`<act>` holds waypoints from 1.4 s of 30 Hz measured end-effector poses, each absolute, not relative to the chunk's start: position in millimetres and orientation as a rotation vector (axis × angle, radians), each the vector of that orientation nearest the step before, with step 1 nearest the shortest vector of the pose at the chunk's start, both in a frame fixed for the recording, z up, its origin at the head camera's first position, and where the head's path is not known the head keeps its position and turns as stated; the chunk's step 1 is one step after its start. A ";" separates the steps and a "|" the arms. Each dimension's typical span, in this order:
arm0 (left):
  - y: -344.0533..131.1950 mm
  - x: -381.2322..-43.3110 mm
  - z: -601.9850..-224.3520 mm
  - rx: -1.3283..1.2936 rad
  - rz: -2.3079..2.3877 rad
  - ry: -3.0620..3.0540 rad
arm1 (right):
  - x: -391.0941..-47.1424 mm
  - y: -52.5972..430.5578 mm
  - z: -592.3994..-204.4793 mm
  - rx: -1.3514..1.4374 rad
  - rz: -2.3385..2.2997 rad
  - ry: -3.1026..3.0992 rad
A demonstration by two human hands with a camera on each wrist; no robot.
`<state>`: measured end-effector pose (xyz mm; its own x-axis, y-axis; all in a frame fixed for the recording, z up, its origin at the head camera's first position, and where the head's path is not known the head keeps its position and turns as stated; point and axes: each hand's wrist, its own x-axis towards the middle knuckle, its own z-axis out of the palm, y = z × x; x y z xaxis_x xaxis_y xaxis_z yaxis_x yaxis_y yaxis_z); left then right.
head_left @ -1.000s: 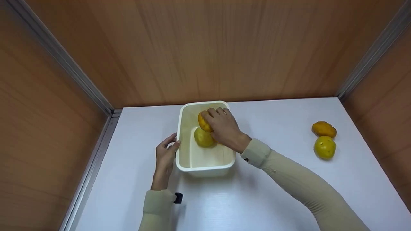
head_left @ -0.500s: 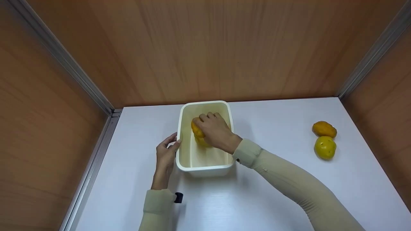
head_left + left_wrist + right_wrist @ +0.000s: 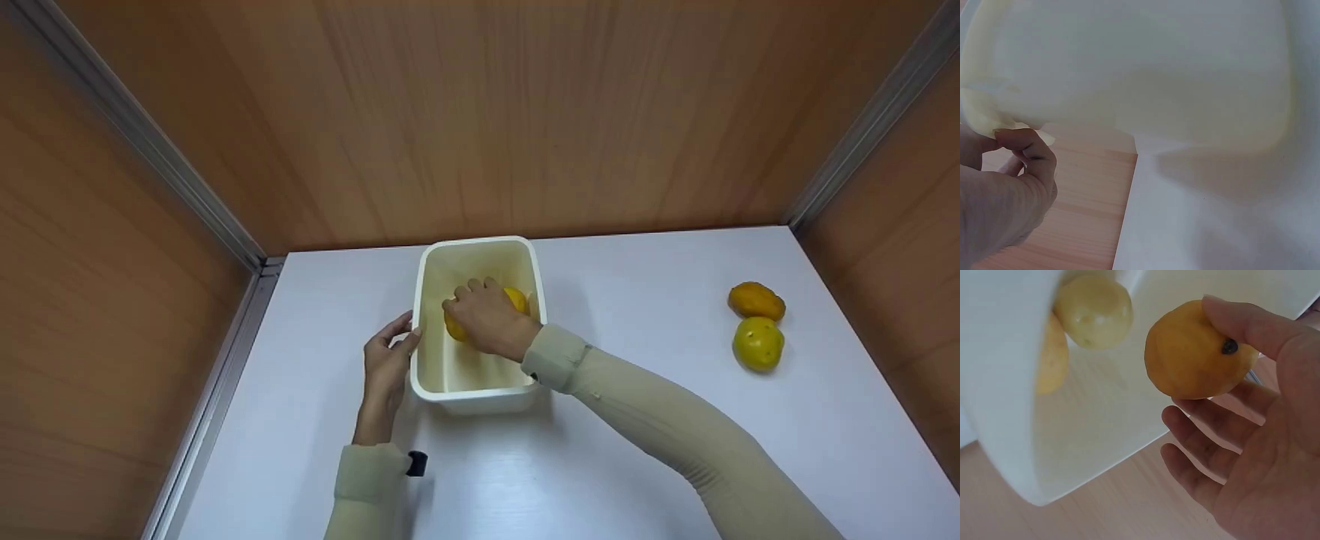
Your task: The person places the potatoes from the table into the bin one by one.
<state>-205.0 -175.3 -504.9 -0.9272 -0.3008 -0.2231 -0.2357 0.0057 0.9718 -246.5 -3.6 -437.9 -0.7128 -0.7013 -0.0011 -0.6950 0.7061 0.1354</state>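
Orange, round, lumpy fruit with a dark spot [image 3: 1185,354] is in the right hand [image 3: 487,319], pinched between the thumb and the fingers nearest it. The two fingers farthest from the thumb are bent a little and stand off the fruit. That hand is down inside a cream plastic box with round corners [image 3: 480,392]. I cannot tell if the held fruit touches the box floor.

Also in the box, well apart from the fruit in those fingers, are a smooth, round, yellow-green fruit [image 3: 1095,312] and a smooth, yellow-orange fruit [image 3: 1053,357], side by side.

The left hand [image 3: 386,367] holds the rim of the box, with its thumb on the edge and its fingers on the outside. A small black band [image 3: 417,463] shows at that wrist, by the green-grey sleeve [image 3: 371,480].

Far off to the right of all the fingers, a bumpy, oval, orange fruit [image 3: 757,301] and a round, shiny, yellow-green fruit with small dots [image 3: 758,344] touch on the white worktop [image 3: 645,285].
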 end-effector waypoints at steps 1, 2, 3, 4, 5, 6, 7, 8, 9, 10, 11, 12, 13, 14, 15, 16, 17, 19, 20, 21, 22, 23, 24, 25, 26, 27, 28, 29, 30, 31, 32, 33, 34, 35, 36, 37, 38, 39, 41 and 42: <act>-175.6 -204.7 -505.4 0.584 -2.102 -2.194 | -246.1 -5.2 -437.8 1.175 -0.198 -2.854; -175.7 -204.5 -505.9 0.578 -2.103 -2.193 | -245.8 -6.7 -437.9 1.180 -0.200 -2.857; -175.7 -204.2 -506.2 0.581 -2.102 -2.196 | -245.5 -8.3 -437.9 1.182 -0.205 -2.866; -175.8 -204.1 -506.5 0.582 -2.105 -2.195 | -245.2 -10.0 -438.0 1.185 -0.211 -2.879; -175.8 -203.9 -506.7 0.579 -2.106 -2.196 | -245.0 -11.7 -438.4 1.189 -0.219 -2.893; -175.8 -203.7 -506.7 0.576 -2.106 -2.196 | -244.6 -13.5 -438.7 1.194 -0.225 -2.909; -175.7 -203.5 -506.7 0.579 -2.103 -2.200 | -244.1 -15.2 -439.1 1.201 -0.232 -2.922; -175.6 -203.2 -506.6 0.581 -2.100 -2.202 | -243.8 -16.9 -439.6 1.209 -0.242 -2.935; -175.6 -203.1 -506.5 0.579 -2.100 -2.197 | -243.3 -18.6 -440.2 1.218 -0.252 -2.942; -175.5 -202.8 -506.2 0.569 -2.100 -2.198 | -242.7 -20.1 -440.7 1.230 -0.264 -2.944; -175.5 -202.6 -506.2 0.558 -2.095 -2.204 | -242.1 -21.6 -441.4 1.242 -0.282 -2.944; -175.4 -202.4 -506.1 0.548 -2.092 -2.207 | -241.3 -23.0 -442.0 1.253 -0.296 -2.942; -175.3 -202.2 -506.1 0.536 -2.090 -2.210 | -240.6 -24.3 -442.8 1.263 -0.310 -2.939; -175.3 -202.1 -506.2 0.526 -2.087 -2.213 | -239.8 -25.5 -443.4 1.272 -0.328 -2.934; -175.3 -201.9 -506.3 0.518 -2.086 -2.216 | -239.1 -26.6 -444.1 1.279 -0.342 -2.929; -175.3 -202.1 -506.5 0.518 -2.080 -2.224 | -238.4 -27.7 -444.8 1.285 -0.358 -2.926; -175.4 -202.1 -506.8 0.519 -2.079 -2.224 | -237.9 -28.7 -445.7 1.288 -0.371 -2.921; -175.7 -202.6 -507.1 0.524 -2.082 -2.221 | -236.9 -30.3 -447.8 1.287 -0.393 -2.916; -175.8 -202.8 -507.1 0.529 -2.084 -2.219 | -236.5 -30.9 -449.1 1.281 -0.409 -2.914; -175.9 -203.1 -507.3 0.535 -2.087 -2.214 | -236.2 -31.4 -450.8 1.277 -0.426 -2.913; -176.0 -203.6 -507.5 0.540 -2.088 -2.214 | -236.0 -31.8 -452.6 1.273 -0.442 -2.911; -176.1 -203.7 -507.4 0.543 -2.091 -2.210 | -235.9 -32.0 -454.3 1.269 -0.459 -2.909; -176.3 -203.9 -507.5 0.544 -2.091 -2.213 | -235.8 -32.2 -456.0 1.266 -0.469 -2.911; -176.4 -204.0 -507.4 0.544 -2.090 -2.212 | -235.9 -32.4 -457.8 1.259 -0.469 -2.917; -176.3 -204.0 -507.1 0.546 -2.092 -2.211 | -236.1 -32.7 -459.6 1.255 -0.466 -2.926; -176.4 -203.9 -507.0 0.546 -2.096 -2.207 | -236.5 -32.9 -461.1 1.253 -0.458 -2.936; -176.5 -203.8 -506.8 0.545 -2.098 -2.207 | -236.9 -33.2 -462.3 1.250 -0.445 -2.945; -176.5 -203.5 -506.5 0.542 -2.103 -2.202 | -237.2 -33.4 -463.5 1.248 -0.433 -2.958; -176.6 -203.4 -506.4 0.540 -2.104 -2.202 | -237.6 -33.8 -464.7 1.242 -0.415 -2.972; -176.6 -203.3 -506.2 0.542 -2.107 -2.200 | -238.0 -34.0 -465.7 1.238 -0.408 -2.984; -176.6 -203.2 -506.2 0.545 -2.111 -2.199 | -238.3 -34.3 -466.6 1.236 -0.407 -2.994; -176.7 -203.3 -506.2 0.546 -2.113 -2.197 | -238.7 -34.5 -467.5 1.233 -0.406 -2.999; -176.7 -203.3 -506.1 0.547 -2.111 -2.197 | -238.8 -34.7 -468.4 1.232 -0.408 -3.003; -176.7 -203.3 -505.9 0.548 -2.112 -2.196 | -239.1 -34.8 -469.4 1.230 -0.414 -3.006; -176.6 -203.4 -505.9 0.550 -2.111 -2.197 | -239.5 -34.9 -470.3 1.226 -0.418 -3.008; -176.4 -203.5 -505.7 0.551 -2.113 -2.199 | -239.8 -35.0 -471.1 1.224 -0.424 -3.008; -176.2 -203.6 -505.6 0.553 -2.116 -2.195 | -240.1 -35.1 -472.0 1.219 -0.424 -3.007; -176.2 -203.8 -505.5 0.552 -2.119 -2.190 | -240.4 -35.2 -472.8 1.217 -0.425 -3.006; -176.3 -204.1 -505.6 0.552 -2.125 -2.185 | -241.2 -35.2 -474.2 1.210 -0.426 -3.006; -176.4 -204.3 -505.6 0.551 -2.126 -2.187 | -241.6 -35.2 -475.0 1.205 -0.425 -3.009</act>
<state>-204.3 -176.4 -505.6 -0.9359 -0.2798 -0.2139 -0.2217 -0.0040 0.9751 -241.6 -35.2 -475.0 -0.7213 -0.6593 -0.2123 -0.6923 0.6956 0.1918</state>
